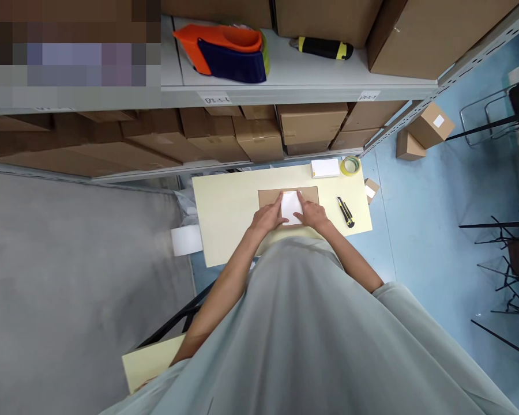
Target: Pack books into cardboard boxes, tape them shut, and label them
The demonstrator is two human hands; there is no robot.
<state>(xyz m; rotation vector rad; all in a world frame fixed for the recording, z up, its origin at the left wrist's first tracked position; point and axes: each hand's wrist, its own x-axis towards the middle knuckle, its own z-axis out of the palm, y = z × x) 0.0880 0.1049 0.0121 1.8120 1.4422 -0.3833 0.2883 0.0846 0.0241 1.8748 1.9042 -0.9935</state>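
Note:
A white paper label (291,208) lies on a flat brown cardboard box (268,197) at the middle of the pale yellow table (225,219). My left hand (267,218) rests at the label's left edge, its index finger stretched toward the far corner and its thumb at the near side. On the opposite edge, my right hand (312,214) touches the label in much the same way, with thumb and index finger spread. Both hands are open and press down rather than grasp. The box's near side is partly covered by my hands.
On the table's right lie a utility knife (345,212), a roll of tape (350,165) and a white stack (325,168). A shelf above holds an orange and blue tape dispenser (231,52), another knife (324,48) and several cartons (313,122). Small boxes (430,125) stand on the floor.

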